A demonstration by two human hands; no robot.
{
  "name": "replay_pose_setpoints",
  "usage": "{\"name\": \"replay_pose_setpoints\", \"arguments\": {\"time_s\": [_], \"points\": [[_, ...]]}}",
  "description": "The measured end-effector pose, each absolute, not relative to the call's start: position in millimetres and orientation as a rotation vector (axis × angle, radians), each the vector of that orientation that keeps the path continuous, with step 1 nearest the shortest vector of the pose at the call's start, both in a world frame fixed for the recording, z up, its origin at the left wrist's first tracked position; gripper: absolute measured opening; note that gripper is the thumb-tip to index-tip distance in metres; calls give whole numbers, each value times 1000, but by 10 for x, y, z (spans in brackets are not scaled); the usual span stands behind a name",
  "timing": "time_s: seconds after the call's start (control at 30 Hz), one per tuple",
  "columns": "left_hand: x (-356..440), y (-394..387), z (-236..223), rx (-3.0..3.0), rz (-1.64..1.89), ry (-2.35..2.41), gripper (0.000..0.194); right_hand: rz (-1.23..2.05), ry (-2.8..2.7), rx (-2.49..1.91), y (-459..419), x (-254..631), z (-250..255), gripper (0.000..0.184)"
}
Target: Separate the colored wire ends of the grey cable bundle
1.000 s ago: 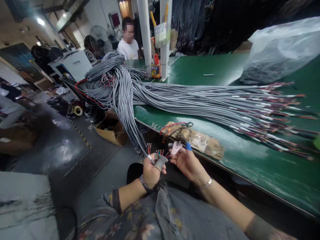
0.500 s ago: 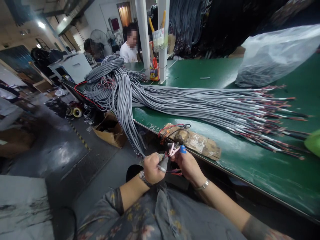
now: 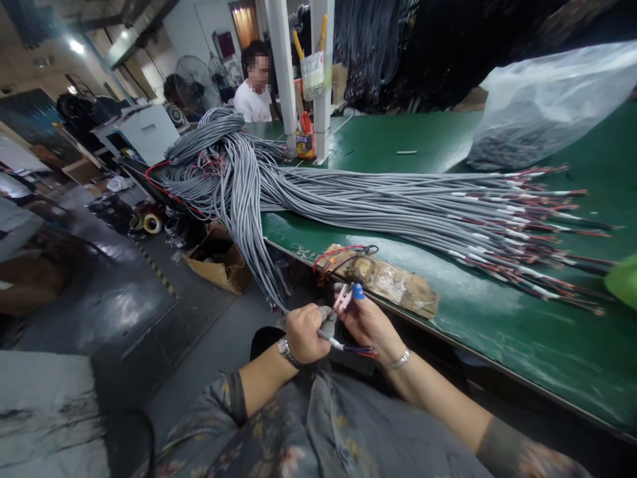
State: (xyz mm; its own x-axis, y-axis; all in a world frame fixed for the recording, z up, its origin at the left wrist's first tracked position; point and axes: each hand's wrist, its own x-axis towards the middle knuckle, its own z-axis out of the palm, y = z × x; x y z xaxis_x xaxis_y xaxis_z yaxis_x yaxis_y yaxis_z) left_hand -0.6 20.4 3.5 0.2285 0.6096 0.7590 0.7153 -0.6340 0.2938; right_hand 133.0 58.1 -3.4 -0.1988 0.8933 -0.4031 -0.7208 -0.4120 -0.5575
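Note:
My left hand (image 3: 306, 334), with grey finger covers, is closed around a grey cable (image 3: 326, 336) near its stripped end. Dark and orange wires (image 3: 361, 350) fan out past a white band and pass under my right hand. My right hand (image 3: 371, 326), its thumb tip wrapped in blue, pinches a small pink clip (image 3: 342, 300) shaped like a clothes peg. The clip's tip meets the thin wires at my left fingertips; exactly what it grips is too small to tell. Both hands are in front of the bench edge.
A large bundle of grey cables (image 3: 348, 192) lies along the green bench (image 3: 432, 146), stripped ends to the right. A worn wooden block (image 3: 398, 287) sits at the near edge. Behind are a clear plastic bag (image 3: 542, 106), white posts with tools, and a seated person.
The pink clip's legs, spread apart earlier, are now closer together. My right hand has shifted slightly left, and the wire ends below it show more clearly. The view has moved slightly.

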Motion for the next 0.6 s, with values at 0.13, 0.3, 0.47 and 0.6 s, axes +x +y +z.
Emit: {"name": "replay_pose_setpoints", "arguments": {"time_s": [0.13,0.3,0.47,0.6], "points": [[-8,197,12,-2369,-1364,-1290,17,1859,-273,-810,561,1333,-69,34],[-25,143,0,-2380,-1437,-1338,17,1941,-306,-772,529,1381,-171,40],[-72,40,29,-2419,-1873,-1906,19,1977,-326,-751,496,1442,-213,44],[-76,33,29,-1972,-2477,-2706,35,1987,-367,-789,457,1472,-259,42]]}}
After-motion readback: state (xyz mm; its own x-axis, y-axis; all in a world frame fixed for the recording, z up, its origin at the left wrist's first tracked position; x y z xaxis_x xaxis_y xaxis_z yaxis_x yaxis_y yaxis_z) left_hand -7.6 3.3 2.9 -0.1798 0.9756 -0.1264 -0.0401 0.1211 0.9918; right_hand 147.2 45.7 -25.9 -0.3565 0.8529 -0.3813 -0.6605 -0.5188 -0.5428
